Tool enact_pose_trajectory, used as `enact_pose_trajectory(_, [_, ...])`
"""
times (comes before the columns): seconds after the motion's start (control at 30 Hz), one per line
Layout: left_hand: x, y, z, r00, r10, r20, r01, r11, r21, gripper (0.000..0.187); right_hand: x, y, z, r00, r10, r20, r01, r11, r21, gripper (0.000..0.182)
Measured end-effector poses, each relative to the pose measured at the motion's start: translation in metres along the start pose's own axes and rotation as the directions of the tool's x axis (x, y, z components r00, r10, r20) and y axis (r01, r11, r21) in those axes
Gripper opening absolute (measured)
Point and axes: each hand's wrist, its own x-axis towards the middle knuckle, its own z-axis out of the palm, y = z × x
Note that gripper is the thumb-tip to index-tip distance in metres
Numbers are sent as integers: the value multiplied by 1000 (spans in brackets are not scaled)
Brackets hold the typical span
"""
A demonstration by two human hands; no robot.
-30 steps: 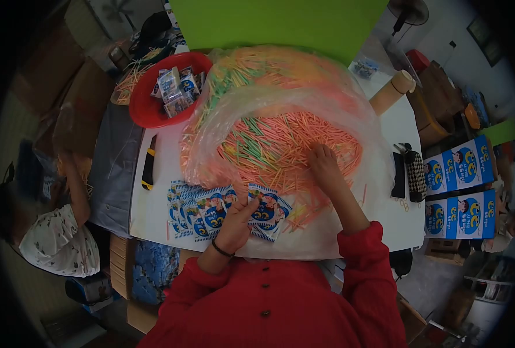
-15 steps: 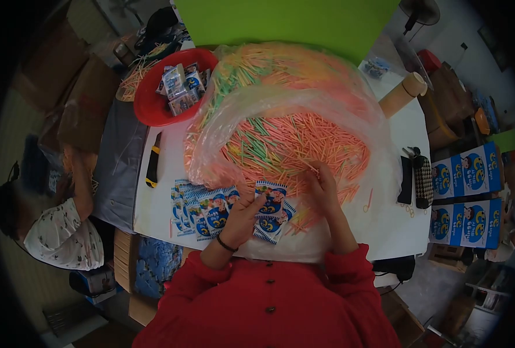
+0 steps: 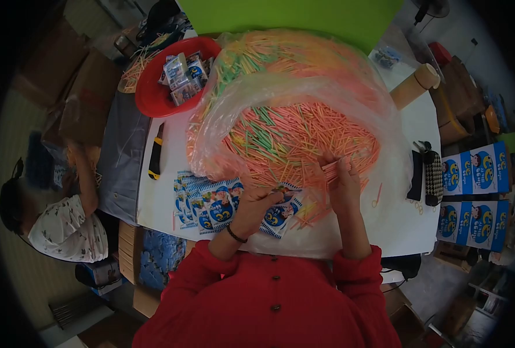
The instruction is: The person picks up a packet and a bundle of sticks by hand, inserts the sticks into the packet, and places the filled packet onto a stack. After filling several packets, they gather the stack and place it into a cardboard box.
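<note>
Lifting away from the pile: right hand has just come up off the loose candy-coloured sticks and now has a small bundle pinched between thumb and fingers. Means sticks and a packet are both in hand, as I read it; the two look apart.

Left hand is closed on one printed packet, thumb on top. It has tipped flatter since a moment ago, so I can't tell if its mouth is open.

Pose: left forearm slants in from near left, wrist low by the spread packets. Right forearm points away from the body, fingers curled, palm turned inward, just right of the packet. Sticks lie in the open clear bag, far side of the hands. Red bowl with wrapped packs sits far left.
</note>
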Motion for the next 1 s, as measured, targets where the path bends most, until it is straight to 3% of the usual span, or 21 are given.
enact_pose_trajectory(0.07, [0, 1, 2, 993, 115, -8, -113, 984, 134, 15, -8, -6, 10, 1000, 14, 8, -15, 996, 88, 28])
enact_pose_trajectory(0.13, [-1, 4, 6, 990, 141, -28, -132, 968, 216, 15, -20, -13, 30, 988, -87, 128, 102, 988, -118, 26])
enact_pose_trajectory(0.17, [-1, 6, 8, 984, 172, -44, -152, 944, 293, 14, -23, -15, 38, 988, -87, 127, 102, 988, -117, 26])
enact_pose_trajectory(0.23, [-2, 8, 11, 987, 150, -57, -131, 957, 258, 15, -32, -17, 51, 952, -110, 284, 136, 988, -72, 20])
enact_pose_trajectory(0.37, [0, 2, 9, 989, 143, -24, -134, 964, 228, 16, -40, -20, 65, 935, -102, 340, 159, 977, -143, 16])
enact_pose_trajectory(0.4, [1, -1, 7, 989, 143, -25, -133, 964, 229, 16, -38, -18, 64, 932, -128, 339, 152, 987, -44, 14])
enact_pose_trajectory(0.47, [1, -5, 4, 1000, 29, 12, -26, 986, -164, 22, -31, -12, 57, 928, -156, 337, 145, 988, 56, 13])
enact_pose_trajectory(0.5, [1, -1, 6, 999, 32, 13, -29, 986, -163, 22, -23, -8, 48, 921, -242, 306, 301, 940, -161, 13])
enact_pose_trajectory(0.53, [1, 6, 9, 997, -70, -34, 59, 965, -255, 26, -15, -3, 37, 896, -333, 295, 428, 823, -372, 14])
enact_pose_trajectory(0.57, [1, 10, 12, 982, -177, -70, 142, 926, -351, 29, -8, 1, 24, 894, -336, 296, 432, 821, -373, 14])
enact_pose_trajectory(0.63, [2, 1, 8, 980, -196, -37, 172, 926, -337, 31, 2, 6, 3, 945, -114, 306, 317, 545, -777, 18])
enact_pose_trajectory(0.67, [3, -3, 5, 977, -215, -9, 201, 925, -322, 34, 3, 8, -3, 944, -120, 307, 321, 541, -777, 18])
enact_pose_trajectory(0.77, [-1, -1, 8, 974, -222, 42, 226, 945, -238, 28, 2, 8, -9, 943, -125, 309, 324, 557, -764, 21])
enact_pose_trajectory(0.83, [-2, -8, 4, 976, -210, 49, 216, 959, -184, 26, 2, 5, -7, 949, -264, 174, 316, 804, -503, 20])
enact_pose_trajectory(0.87, [-3, -11, 2, 979, -198, 59, 204, 971, -128, 24, 1, 3, -7, 950, -260, 175, 313, 806, -503, 20])
enact_pose_trajectory(0.9, [-4, -10, 2, 978, -200, 55, 206, 970, -129, 24, -3, -3, -1, 966, -220, 139, 250, 933, -258, 20])
enact_pose_trajectory(0.93, [-5, -9, 4, 994, -105, 39, 106, 994, -35, 21, -7, -9, 4, 979, -170, 113, 171, 985, 9, 19])
enact_pose_trajectory(0.97, [-6, -6, 5, 999, -7, 33, 5, 998, 61, 18, -13, -12, 9, 980, -166, 110, 166, 986, 10, 19])
enact_pose_trajectory(1.0, [-7, -4, 6, 999, -8, 32, 6, 998, 63, 18, -19, -14, 15, 975, -142, 169, 134, 989, 59, 20])
